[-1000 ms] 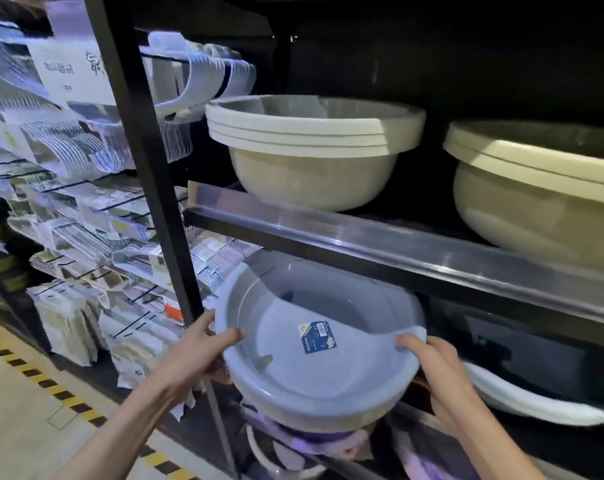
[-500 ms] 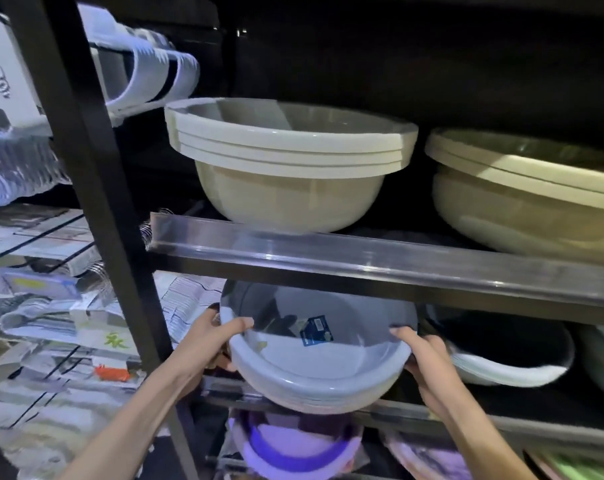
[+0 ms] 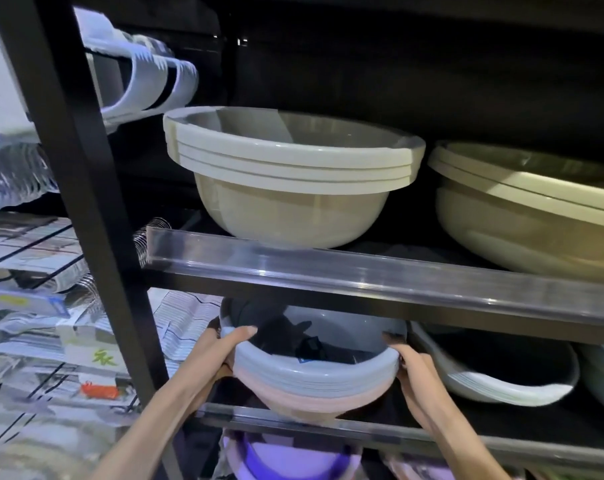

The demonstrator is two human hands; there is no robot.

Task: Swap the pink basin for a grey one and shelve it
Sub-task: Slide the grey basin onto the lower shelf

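A grey basin [image 3: 314,367], nested on pink basins [image 3: 304,401], is gripped at its rim by left hand [image 3: 221,348] and right hand [image 3: 413,367].

Black-framed shelving: upper shelf [image 3: 363,271] with clear front lip, bearing a stack of beige basins [image 3: 286,188] and a larger beige basin [image 3: 522,216] just beside it; lower shelf [image 3: 432,436], bearing a grey-over-pink basin stack [image 3: 314,379] and a white-rimmed dark basin [image 3: 501,375].
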